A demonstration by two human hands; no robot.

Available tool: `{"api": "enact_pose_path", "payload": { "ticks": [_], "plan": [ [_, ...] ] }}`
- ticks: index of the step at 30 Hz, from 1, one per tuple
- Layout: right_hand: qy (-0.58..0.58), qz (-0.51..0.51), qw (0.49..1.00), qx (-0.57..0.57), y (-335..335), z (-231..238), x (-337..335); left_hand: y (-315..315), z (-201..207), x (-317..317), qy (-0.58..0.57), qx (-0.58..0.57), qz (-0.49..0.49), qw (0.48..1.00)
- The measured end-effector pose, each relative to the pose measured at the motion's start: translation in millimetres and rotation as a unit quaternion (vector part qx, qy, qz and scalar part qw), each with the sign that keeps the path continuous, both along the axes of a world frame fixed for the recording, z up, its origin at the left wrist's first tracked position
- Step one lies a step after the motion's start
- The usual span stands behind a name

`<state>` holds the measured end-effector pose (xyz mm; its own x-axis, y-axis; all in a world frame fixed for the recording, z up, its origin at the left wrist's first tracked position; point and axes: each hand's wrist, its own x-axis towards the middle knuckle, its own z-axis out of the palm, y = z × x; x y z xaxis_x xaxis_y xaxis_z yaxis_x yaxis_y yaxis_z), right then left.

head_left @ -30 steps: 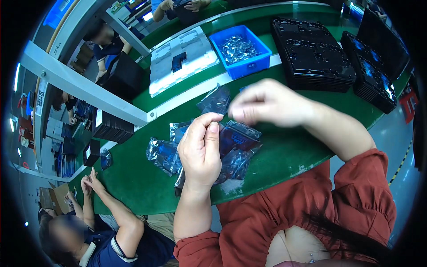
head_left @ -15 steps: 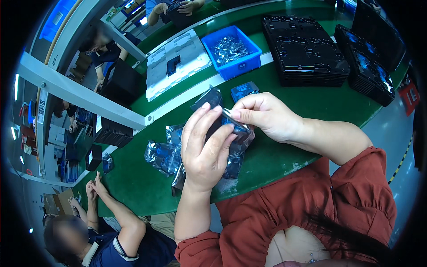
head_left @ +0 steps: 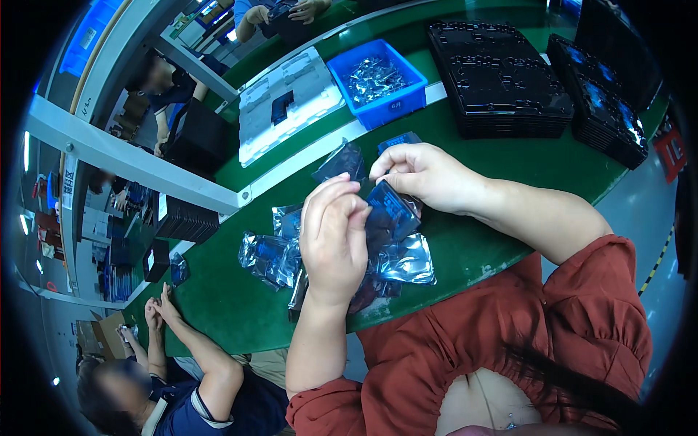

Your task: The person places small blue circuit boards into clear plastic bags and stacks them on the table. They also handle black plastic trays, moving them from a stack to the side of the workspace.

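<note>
Both hands had drawn closer over the table since the earlier frame.
Left hand (head_left: 336,236) and right hand (head_left: 416,173) together pinched one dark blue, glossy antistatic bag (head_left: 391,211) above a heap of crinkled silvery bags (head_left: 273,254) on the green table (head_left: 509,156); one blue plastic bin (head_left: 378,80) held shiny metal parts, beside two stacks of black moulded trays (head_left: 498,73).
</note>
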<state>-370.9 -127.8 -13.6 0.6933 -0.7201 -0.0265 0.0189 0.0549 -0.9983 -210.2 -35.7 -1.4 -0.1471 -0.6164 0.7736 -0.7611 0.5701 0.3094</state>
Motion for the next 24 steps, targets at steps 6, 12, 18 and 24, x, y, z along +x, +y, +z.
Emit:
{"api": "enact_pose_path", "payload": {
  "ticks": [6,12,18,24],
  "plan": [
    [0.011,-0.087,0.992,-0.088,2.5,-6.3,2.6,-8.1,-9.6,-3.9,0.012,0.043,0.069,0.997],
    [-0.039,-0.017,0.998,0.048,2.2,-3.6,2.4,-6.2,-4.1,-5.8,-0.041,-0.007,0.058,0.997],
    [-0.106,-0.063,0.992,-0.012,-23.3,6.0,-2.8,-2.1,4.4,2.3,-0.023,-0.01,0.058,0.998],
    [0.125,-0.091,0.983,-0.102,-80.6,18.1,-24.8,-5.4,24.2,10.0,-0.039,0.141,0.077,0.986]
  ]
}}
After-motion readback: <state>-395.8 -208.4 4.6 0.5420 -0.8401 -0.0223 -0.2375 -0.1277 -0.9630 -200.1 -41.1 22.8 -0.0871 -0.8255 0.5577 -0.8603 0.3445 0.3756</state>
